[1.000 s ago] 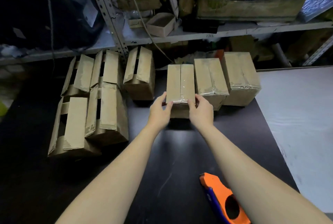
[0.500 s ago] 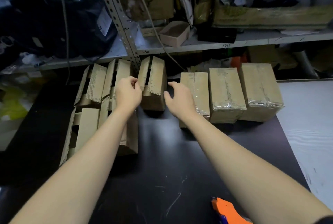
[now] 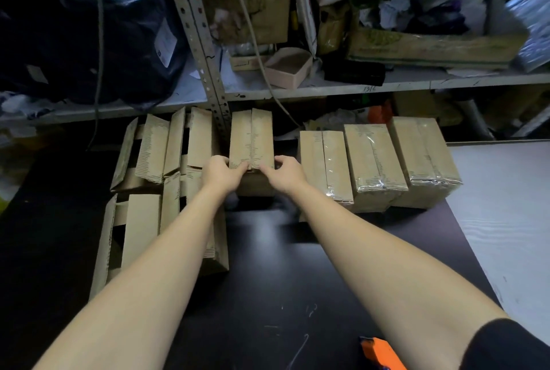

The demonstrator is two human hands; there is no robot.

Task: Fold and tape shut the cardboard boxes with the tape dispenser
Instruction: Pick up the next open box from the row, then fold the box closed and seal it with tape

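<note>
Between our curled fingers sits the near end of an untaped cardboard box [image 3: 251,137]; our left hand [image 3: 221,174] and right hand [image 3: 282,173] each grip it, fingertips hooked over its closed top flaps. Beyond the fingers its long axis runs away from us toward the shelf [image 3: 327,88], seam up, while the tape dispenser [image 3: 381,353] lies well back from our right fingers

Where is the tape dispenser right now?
In the head view the orange tape dispenser lies on the dark table at the bottom edge, right of centre, beside the right forearm, partly cut off by the frame.
</note>
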